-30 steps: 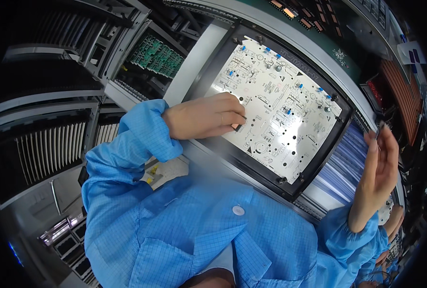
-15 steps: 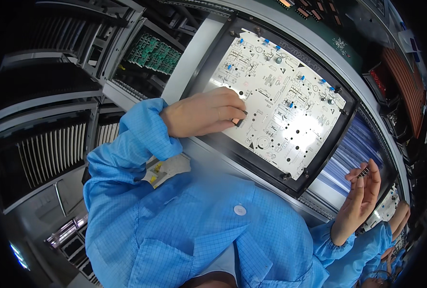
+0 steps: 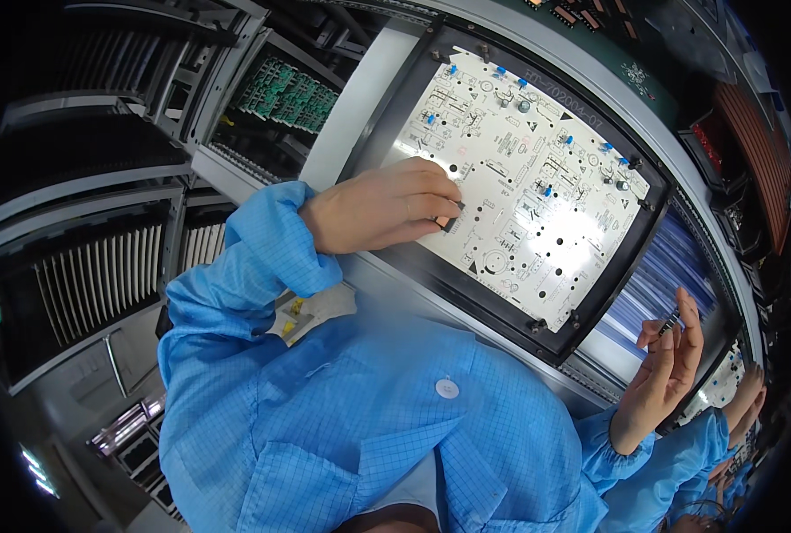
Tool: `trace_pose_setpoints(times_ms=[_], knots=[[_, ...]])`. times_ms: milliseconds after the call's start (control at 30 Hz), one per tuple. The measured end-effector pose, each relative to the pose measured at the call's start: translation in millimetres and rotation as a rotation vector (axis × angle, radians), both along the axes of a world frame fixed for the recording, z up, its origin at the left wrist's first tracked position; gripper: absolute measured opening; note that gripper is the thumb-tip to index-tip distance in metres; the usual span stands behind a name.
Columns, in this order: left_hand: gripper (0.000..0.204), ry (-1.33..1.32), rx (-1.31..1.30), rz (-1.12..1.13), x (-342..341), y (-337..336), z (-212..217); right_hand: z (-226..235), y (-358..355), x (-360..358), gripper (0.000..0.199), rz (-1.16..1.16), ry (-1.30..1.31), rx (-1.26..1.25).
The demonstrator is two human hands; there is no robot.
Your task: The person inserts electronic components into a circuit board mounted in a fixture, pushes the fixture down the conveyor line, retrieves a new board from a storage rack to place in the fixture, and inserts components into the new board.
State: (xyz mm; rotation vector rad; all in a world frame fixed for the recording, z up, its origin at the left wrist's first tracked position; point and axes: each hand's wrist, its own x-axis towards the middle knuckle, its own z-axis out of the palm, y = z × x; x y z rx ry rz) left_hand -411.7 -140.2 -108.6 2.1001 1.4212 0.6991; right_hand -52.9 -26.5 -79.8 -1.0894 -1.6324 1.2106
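Pressing down with our left hand [image 3: 386, 206], we hold a small dark component [image 3: 453, 219] pinched between thumb and fingertips, right at the surface of the white circuit board [image 3: 537, 191]. That grip is closed on the part, fingers bunched low, which seems to let us steer its legs toward the holes. The board lies flat in a black carrier frame [image 3: 631, 258], which keeps it square and steady on the conveyor rail [image 3: 360, 107] in front of us. Blue and grey parts already stand along its far edge. Our right hand [image 3: 666, 364] is raised well apart from the board, off to the right, with a thin dark part [image 3: 671, 322] nipped between thumb and forefinger, held up as if ready. Racks of green boards [image 3: 293, 93] sit at upper left. Another person's blue sleeve [image 3: 679, 462] shows at lower right.
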Motion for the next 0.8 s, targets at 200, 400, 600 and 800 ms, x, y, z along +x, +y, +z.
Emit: trace_pose_setpoints(times_ms=[200, 400, 600, 800], knots=[[0.033, 0.063, 0.053, -0.015, 1, -3, -5, -1, 0, 2, 0.029, 0.009, 0.031, -0.019], [0.039, 0.35, 0.127, 0.08, 8, -9, 13, -12, -7, -13, 0.026, 0.154, 0.144, -0.077], [0.036, 0.304, 0.154, 0.305, -2, -21, 30, -11, -20, -33, 0.031, 0.295, 0.046, -0.351], [0.027, 0.143, 0.265, 0.6, -34, -41, 0, -10, -32, -55, 0.051, 0.335, -0.582, 0.232]])
